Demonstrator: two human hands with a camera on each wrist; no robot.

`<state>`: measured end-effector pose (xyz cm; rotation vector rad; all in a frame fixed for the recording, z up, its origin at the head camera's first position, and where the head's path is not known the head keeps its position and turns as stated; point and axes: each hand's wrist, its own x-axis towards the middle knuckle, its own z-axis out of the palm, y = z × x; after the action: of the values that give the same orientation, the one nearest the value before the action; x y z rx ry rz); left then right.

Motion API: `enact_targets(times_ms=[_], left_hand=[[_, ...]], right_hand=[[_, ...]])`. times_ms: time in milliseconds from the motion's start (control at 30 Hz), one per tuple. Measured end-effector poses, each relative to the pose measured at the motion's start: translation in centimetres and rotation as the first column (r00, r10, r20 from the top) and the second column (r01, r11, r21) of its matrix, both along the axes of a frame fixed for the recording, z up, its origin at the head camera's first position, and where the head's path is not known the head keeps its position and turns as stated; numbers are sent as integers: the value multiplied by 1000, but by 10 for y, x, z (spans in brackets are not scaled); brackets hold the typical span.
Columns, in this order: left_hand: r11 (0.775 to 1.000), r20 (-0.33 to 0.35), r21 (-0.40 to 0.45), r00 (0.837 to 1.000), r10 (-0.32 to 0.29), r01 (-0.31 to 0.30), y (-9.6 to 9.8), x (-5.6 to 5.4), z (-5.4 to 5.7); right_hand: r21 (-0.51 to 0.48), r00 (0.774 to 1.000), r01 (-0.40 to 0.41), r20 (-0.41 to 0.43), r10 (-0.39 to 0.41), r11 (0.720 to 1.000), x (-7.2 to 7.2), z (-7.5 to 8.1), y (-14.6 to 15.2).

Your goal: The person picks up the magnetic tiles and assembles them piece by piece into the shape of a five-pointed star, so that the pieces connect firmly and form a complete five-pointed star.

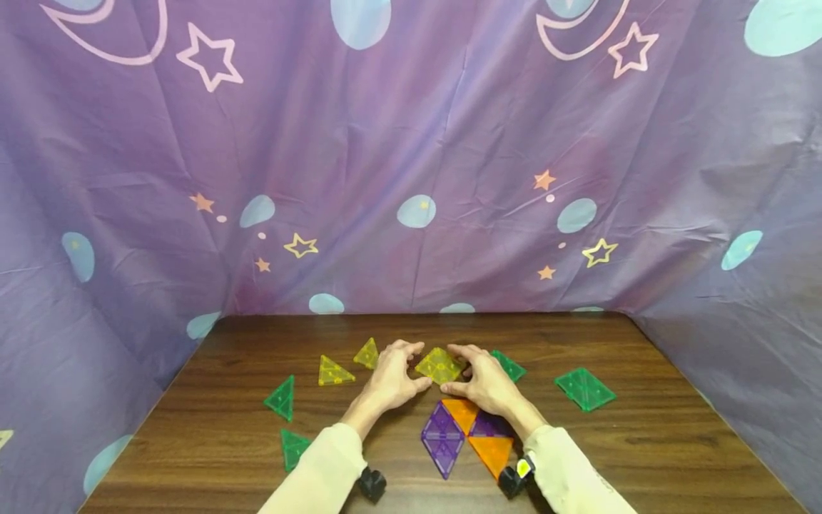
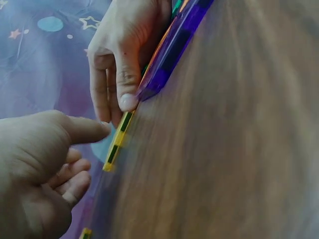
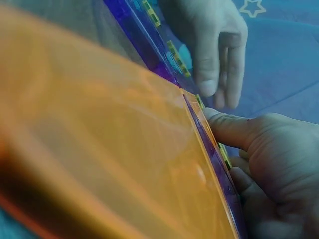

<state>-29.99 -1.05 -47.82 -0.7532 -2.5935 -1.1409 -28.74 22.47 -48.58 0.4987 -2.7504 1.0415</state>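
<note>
A yellow translucent magnetic tile piece (image 1: pixel 439 365), diamond-shaped in outline, lies flat between both hands in the head view. The right hand (image 1: pixel 484 375) grips its right side, thumb by the near edge and fingers bent round the far side. At the left, the left hand (image 1: pixel 399 373) has its thumb and fingers loosely spread about the piece, the thumb close by the near-left edge. Just nearer lies a cluster of purple tiles (image 1: pixel 443 437) and orange tiles (image 1: pixel 493 453), partly hidden by the right hand and wrist. The right wrist view shows an orange tile (image 3: pixel 109 139) large and close.
Two yellow triangle tiles (image 1: pixel 334 372) lie left of the left hand. Green triangles (image 1: pixel 282 398) lie farther left, one partly under the left sleeve. More green tiles (image 1: pixel 586 389) are to the right. A patterned purple cloth (image 1: pixel 417 271) hangs behind the wooden table (image 1: pixel 212 457).
</note>
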Motion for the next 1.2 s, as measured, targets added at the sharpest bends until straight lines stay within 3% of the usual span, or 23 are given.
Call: enact_targets(times_ms=[100, 333, 467, 600, 700, 933, 1100, 1200], left_hand=[[998, 10, 32, 999, 53, -54, -1, 4, 9], [994, -11, 30, 994, 107, -107, -21, 4, 15], [984, -44, 0, 983, 176, -176, -48, 6, 16], [970, -31, -21, 970, 241, -242, -83, 9, 13], [966, 0, -20, 966, 260, -260, -106, 13, 12], [962, -57, -3, 960, 274, -274, -145, 19, 8], [955, 59, -60, 954, 294, -291, -151, 20, 10], [949, 119, -85, 943, 311, -302, -152, 20, 9]], right_hand=[[-10, 1000, 0, 12, 0, 1000, 0, -1, -1], [-14, 1000, 5, 17, -5, 1000, 0, -4, -1], [-11, 1000, 0, 7, 0, 1000, 1, -4, -2], [-10, 1000, -12, 10, 12, 1000, 2, -5, -3], [-15, 1000, -18, 21, 18, 1000, 2, -5, -4], [-18, 1000, -22, 5, 22, 1000, 0, 0, -2], [-21, 1000, -28, 6, 28, 999, 0, 3, 0], [-80, 998, -56, 26, 59, 995, 1, 5, 0]])
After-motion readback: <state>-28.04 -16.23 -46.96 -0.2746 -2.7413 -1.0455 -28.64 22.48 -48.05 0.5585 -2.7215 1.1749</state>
